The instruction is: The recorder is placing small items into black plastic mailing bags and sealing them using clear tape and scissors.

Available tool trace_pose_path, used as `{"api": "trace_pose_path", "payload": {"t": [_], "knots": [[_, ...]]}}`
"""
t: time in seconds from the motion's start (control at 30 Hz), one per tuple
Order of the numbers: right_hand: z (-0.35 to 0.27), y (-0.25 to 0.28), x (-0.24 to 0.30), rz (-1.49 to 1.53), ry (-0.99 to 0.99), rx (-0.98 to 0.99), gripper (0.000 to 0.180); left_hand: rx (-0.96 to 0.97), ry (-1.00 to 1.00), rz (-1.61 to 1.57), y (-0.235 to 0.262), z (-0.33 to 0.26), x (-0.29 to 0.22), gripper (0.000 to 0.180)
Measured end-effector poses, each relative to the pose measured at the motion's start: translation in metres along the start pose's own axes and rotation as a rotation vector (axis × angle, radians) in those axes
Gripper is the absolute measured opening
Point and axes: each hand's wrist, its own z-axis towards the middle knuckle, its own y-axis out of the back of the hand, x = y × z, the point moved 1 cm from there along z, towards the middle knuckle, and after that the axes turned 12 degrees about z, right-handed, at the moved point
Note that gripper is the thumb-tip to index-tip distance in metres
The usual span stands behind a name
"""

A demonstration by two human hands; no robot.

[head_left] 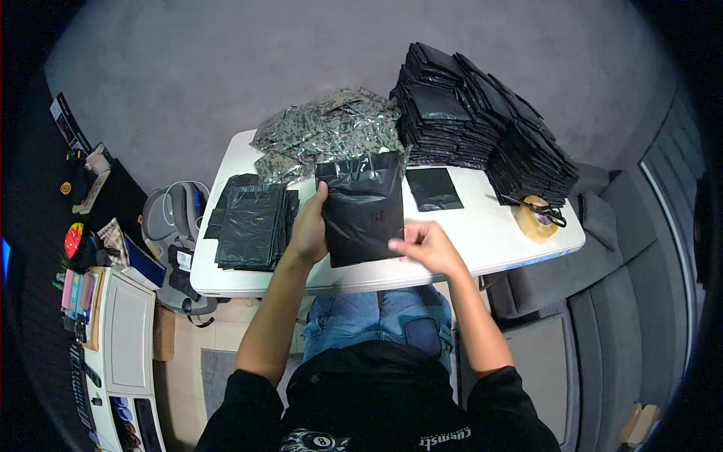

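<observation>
At centre of the white tabletop [482,233], a black plastic pouch [363,207] stood tilted between both hands: left hand [310,230] at its 9 o'clock edge, grip closed around that edge; right hand [425,245] at its 4 o'clock corner, fingertips pinched together against it. Flat black bags [252,222] lay at 9 o'clock, camouflage packets [327,128] at 12, stacked black pouches [482,120] at 1 to 2, a single black pouch [433,188] at 2, tape roll [536,218] at 3.
</observation>
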Motion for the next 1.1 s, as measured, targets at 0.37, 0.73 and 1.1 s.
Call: {"api": "trace_pose_path", "payload": {"t": [0.37,0.73,1.1], "knots": [[0.01,-0.008,0.021,0.205,0.293,-0.138,0.034,0.18,0.107,-0.029,-0.012,0.01,-0.007,0.056],[0.034,-0.015,0.047,0.43,0.394,-0.365,0.019,0.191,-0.074,1.067,0.004,0.001,0.011,0.025],[0.034,-0.019,0.041,0.477,0.342,-0.383,0.018,0.151,-0.169,0.711,0.023,0.001,0.015,0.02]]}}
